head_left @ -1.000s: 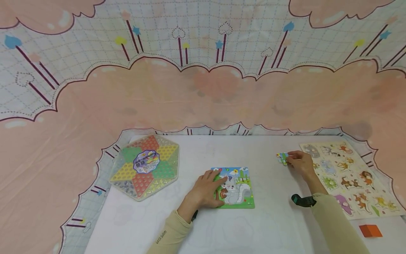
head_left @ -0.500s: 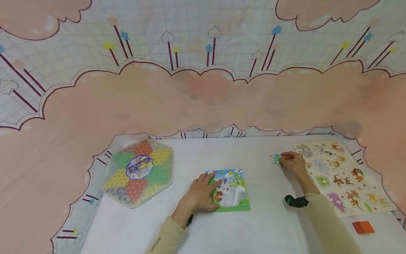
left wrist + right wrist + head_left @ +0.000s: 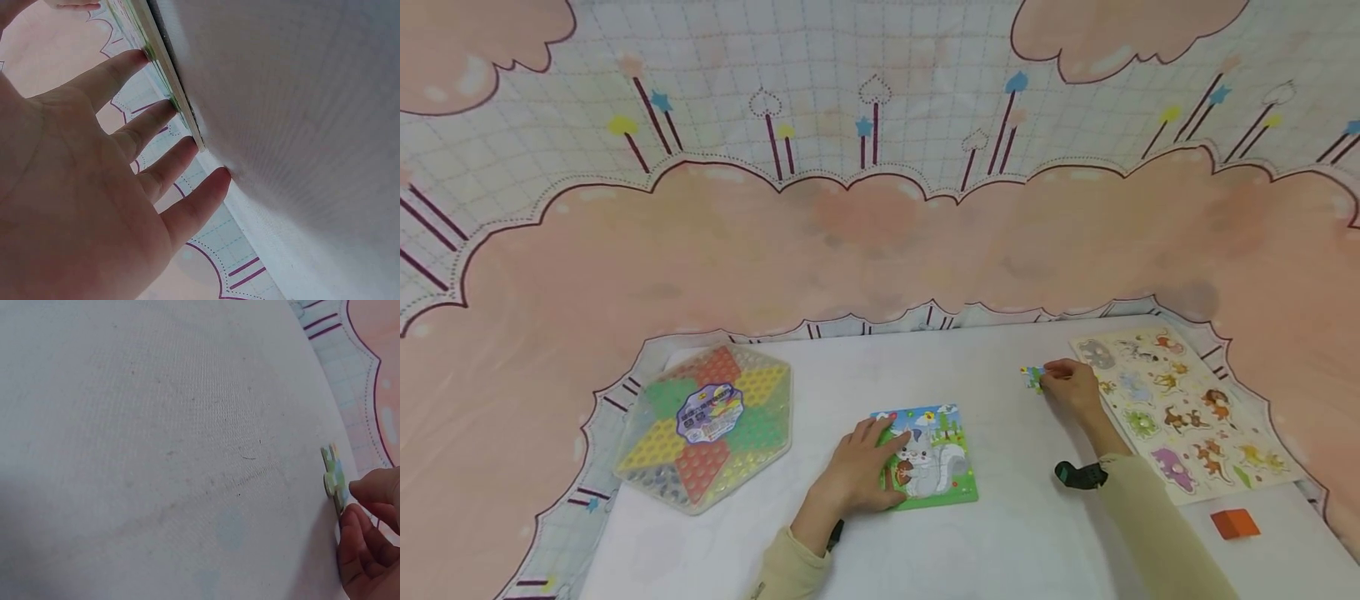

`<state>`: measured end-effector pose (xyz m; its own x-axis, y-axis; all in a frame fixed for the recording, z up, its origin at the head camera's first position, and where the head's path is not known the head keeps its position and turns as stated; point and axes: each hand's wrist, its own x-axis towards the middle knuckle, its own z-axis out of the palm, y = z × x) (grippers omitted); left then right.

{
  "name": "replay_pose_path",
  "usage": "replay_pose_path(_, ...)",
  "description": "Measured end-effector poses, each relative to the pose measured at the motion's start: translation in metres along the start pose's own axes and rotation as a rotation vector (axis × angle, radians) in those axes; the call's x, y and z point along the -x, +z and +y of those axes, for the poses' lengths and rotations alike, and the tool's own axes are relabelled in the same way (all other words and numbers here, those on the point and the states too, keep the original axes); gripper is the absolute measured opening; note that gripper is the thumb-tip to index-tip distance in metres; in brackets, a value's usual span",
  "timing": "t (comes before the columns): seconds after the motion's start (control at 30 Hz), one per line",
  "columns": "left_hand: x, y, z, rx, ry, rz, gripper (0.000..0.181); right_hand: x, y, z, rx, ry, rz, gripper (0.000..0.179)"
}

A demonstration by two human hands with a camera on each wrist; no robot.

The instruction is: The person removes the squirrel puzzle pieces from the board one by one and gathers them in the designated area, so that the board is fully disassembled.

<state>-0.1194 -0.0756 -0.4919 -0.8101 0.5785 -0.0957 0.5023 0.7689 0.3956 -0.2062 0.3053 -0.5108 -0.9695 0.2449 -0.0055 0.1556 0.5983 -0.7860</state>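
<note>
My left hand (image 3: 862,465) rests with spread fingers on the left side of a squirrel jigsaw puzzle (image 3: 934,479) lying on the white table. In the left wrist view, several fingertips of the left hand (image 3: 119,169) touch the puzzle's edge (image 3: 178,94), and one touches the tablecloth. Off to the right, my right hand (image 3: 1075,390) pinches a small green and blue jigsaw piece (image 3: 1032,378) by its right side. The right wrist view shows that jigsaw piece (image 3: 334,475) seen almost edge-on, between the thumb and fingers of the right hand (image 3: 372,534).
A hexagonal Chinese checkers board (image 3: 707,425) lies to the left. On the right is an animal puzzle sheet (image 3: 1183,408), with an orange block (image 3: 1235,523) in front of it. A patterned cloth (image 3: 880,250) rises behind the table (image 3: 985,558).
The head view has turned, so the whole scene shifts left. My left hand stays on the puzzle. My right hand keeps its pinch on the jigsaw piece, which looks slightly more tilted.
</note>
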Motion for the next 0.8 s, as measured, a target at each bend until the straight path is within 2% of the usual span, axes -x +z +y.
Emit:
replay_pose_path(0.17, 0.0, 0.001, 0.0, -0.001, -0.002, -0.001, 0.077, 0.004, -0.001, 0.001, -0.04, -0.02, 0.015, 0.027)
replay_pose_path(0.4, 0.002, -0.001, 0.002, 0.015, -0.005, -0.008, 0.077, 0.012, 0.001, -0.007, 0.011, -0.073, 0.014, 0.025)
replay_pose_path(0.6, 0.0, 0.0, 0.003, 0.002, 0.002, 0.001, 0.078, 0.028, 0.007, -0.025, -0.019, -0.128, -0.028, 0.023)
replay_pose_path(0.8, 0.002, 0.002, 0.0, -0.007, 0.024, 0.033, 0.078, 0.046, 0.027, -0.038, -0.038, -0.182, -0.101, 0.022)
